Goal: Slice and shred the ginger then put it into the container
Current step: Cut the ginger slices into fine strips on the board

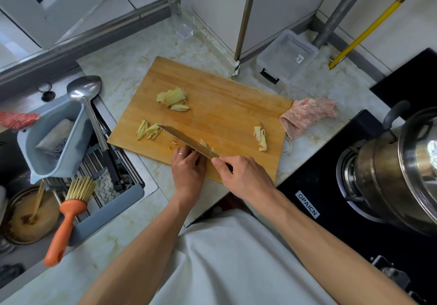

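- The shredding step looks to be in hand: the right hand (238, 174) grips the handle of a kitchen knife (186, 142), whose long steel blade lies across the near part of the wooden cutting board (224, 96).
- The left hand (188, 167), a ring on one finger, has its fingers curled down on a small bit of ginger just beside the blade; the ginger under them is mostly hidden.
- A pile of thin, pale-yellow ginger shreds (147, 130) lies at the blade's tip.
- A stack of flat ginger slices (173, 98) waits near the board's middle, well apart from the knife.
- A knobbly ginger offcut (260, 137) lies toward the board's right edge.
- The clear plastic container (287, 57), rectangular and apparently empty, stands on the marbled counter beyond the board's far right corner.
- Next, I judge, the slices need stacking and fine, even cuts, fingertips tucked clear of the edge.
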Motion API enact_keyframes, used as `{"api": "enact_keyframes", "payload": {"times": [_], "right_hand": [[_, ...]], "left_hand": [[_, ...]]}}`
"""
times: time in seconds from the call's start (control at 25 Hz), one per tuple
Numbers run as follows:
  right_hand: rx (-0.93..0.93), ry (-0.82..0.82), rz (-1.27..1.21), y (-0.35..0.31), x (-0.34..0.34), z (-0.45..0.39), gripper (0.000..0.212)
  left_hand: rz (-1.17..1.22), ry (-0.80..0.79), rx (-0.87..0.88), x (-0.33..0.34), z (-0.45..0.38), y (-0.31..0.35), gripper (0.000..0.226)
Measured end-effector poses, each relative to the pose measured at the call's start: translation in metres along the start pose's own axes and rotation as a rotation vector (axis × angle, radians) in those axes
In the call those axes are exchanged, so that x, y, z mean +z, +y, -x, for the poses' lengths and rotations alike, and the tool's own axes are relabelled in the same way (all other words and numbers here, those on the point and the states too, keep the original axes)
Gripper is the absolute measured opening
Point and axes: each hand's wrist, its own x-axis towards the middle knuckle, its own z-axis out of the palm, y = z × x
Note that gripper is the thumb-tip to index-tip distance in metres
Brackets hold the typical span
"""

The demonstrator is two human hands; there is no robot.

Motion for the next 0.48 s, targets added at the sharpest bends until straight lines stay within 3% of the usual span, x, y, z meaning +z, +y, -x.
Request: {"api": "enact_keyframes", "payload": {"times": [0.48], "right_hand": [[-0.036, 0.013, -0.003, 0.003, 0.0076, -0.0055, 0.055]], "left_hand": [[-0.026, -0.001, -0.027, -0.0026, -0.0041, 0.0053, 0.022]]}}
